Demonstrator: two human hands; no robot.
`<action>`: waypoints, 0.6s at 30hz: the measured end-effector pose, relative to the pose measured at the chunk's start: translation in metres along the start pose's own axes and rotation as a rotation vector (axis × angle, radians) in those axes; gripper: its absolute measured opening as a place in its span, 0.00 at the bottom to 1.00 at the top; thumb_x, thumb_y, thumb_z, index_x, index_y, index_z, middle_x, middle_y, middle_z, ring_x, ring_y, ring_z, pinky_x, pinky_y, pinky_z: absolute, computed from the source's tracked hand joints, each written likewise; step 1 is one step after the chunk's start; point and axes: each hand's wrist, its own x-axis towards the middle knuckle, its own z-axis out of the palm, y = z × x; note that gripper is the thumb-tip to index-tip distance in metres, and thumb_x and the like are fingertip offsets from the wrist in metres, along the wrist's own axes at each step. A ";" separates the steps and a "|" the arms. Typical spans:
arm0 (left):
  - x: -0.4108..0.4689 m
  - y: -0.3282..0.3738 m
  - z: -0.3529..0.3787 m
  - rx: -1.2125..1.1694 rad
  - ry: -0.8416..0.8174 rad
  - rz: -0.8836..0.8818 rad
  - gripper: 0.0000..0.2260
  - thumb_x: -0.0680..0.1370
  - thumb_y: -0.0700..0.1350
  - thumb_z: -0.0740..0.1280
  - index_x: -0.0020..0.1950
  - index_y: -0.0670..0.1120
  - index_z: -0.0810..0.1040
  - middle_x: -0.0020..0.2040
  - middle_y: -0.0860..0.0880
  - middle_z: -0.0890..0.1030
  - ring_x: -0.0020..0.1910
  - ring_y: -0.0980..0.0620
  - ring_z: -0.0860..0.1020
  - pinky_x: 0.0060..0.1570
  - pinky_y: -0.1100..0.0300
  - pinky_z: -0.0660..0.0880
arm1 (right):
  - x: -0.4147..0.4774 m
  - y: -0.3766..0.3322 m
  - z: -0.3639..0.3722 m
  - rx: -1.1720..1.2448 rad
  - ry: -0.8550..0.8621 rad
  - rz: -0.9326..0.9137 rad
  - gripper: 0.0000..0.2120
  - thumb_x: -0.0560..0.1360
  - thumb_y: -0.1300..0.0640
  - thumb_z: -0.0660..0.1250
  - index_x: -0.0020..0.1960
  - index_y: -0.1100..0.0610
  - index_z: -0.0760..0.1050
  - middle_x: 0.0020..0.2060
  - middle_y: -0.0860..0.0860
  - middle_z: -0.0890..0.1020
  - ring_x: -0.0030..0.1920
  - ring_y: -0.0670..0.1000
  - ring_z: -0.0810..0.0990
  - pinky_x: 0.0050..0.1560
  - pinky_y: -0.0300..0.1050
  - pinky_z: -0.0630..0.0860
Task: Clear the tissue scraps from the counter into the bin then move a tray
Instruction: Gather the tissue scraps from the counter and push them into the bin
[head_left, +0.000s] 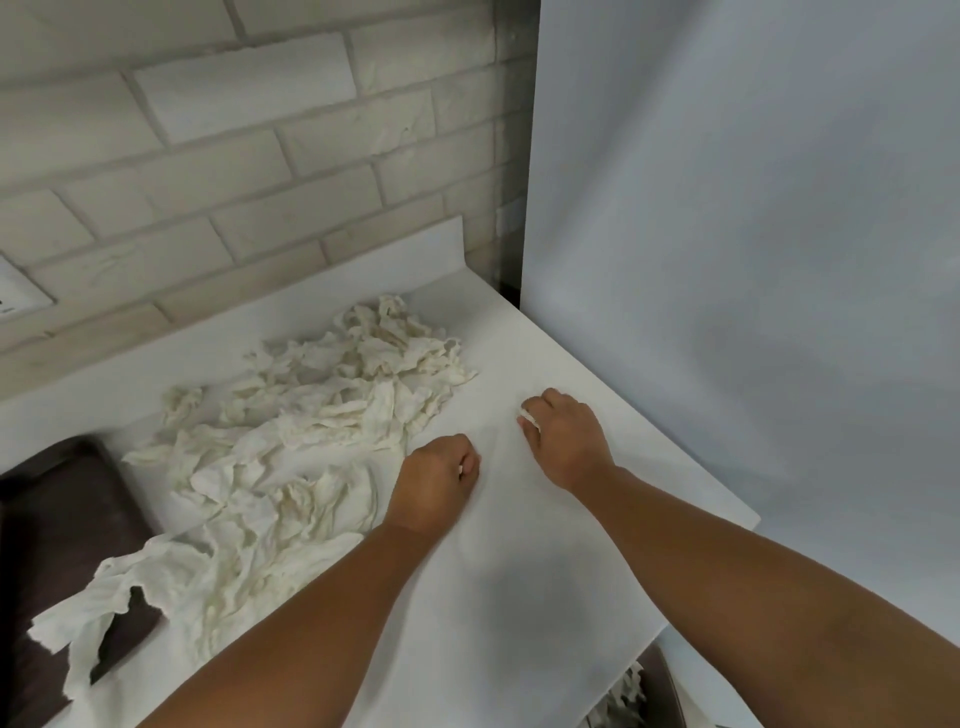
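The tissue scraps (311, 426) lie in a loose, crumpled heap on the white counter (519, 571), just to the left of both of my hands and stretching away toward the wall. My right hand (563, 441) rests knuckles-up on the counter with its fingers curled round a small scrap (530, 420), which pokes out white on the thumb side. My left hand (436, 483) sits close beside it, a little nearer to me, fingers curled under; a white sliver (460, 470) shows pinched at the fingertips, too small for me to say more about it. The near edge of the heap almost touches the left hand's wrist side.

Further left of the hands, a dark brown tray (57, 509) sits at the counter's edge, and the nearest, largest piece of tissue drapes over its corner. Below and to the right of my right forearm, off the counter's edge, I see the dark rim of a bin (662, 680) with some crumpled tissue (623, 696) inside. Beyond the heap stands a pale brick wall (260, 156); a flat grey panel (753, 208) rises to the right of the hands.
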 end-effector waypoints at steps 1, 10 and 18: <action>-0.001 -0.001 -0.001 0.004 -0.001 0.015 0.19 0.74 0.37 0.70 0.34 0.51 0.63 0.30 0.57 0.65 0.29 0.55 0.65 0.31 0.60 0.65 | -0.002 -0.002 -0.002 0.009 -0.012 0.007 0.15 0.81 0.47 0.57 0.53 0.56 0.77 0.44 0.54 0.80 0.42 0.59 0.80 0.41 0.49 0.75; -0.012 0.041 0.004 -0.042 0.026 -0.185 0.16 0.78 0.51 0.69 0.35 0.49 0.67 0.25 0.54 0.70 0.25 0.53 0.70 0.30 0.59 0.67 | -0.057 -0.001 -0.034 0.113 -0.025 0.183 0.25 0.81 0.42 0.53 0.29 0.52 0.60 0.24 0.49 0.70 0.30 0.57 0.74 0.34 0.45 0.67; -0.048 0.126 0.024 -0.033 -0.035 -0.099 0.26 0.81 0.60 0.61 0.28 0.46 0.67 0.23 0.51 0.70 0.25 0.50 0.70 0.31 0.59 0.65 | -0.130 0.023 -0.088 0.403 0.145 0.235 0.17 0.82 0.46 0.57 0.44 0.57 0.75 0.29 0.50 0.77 0.31 0.52 0.75 0.36 0.47 0.73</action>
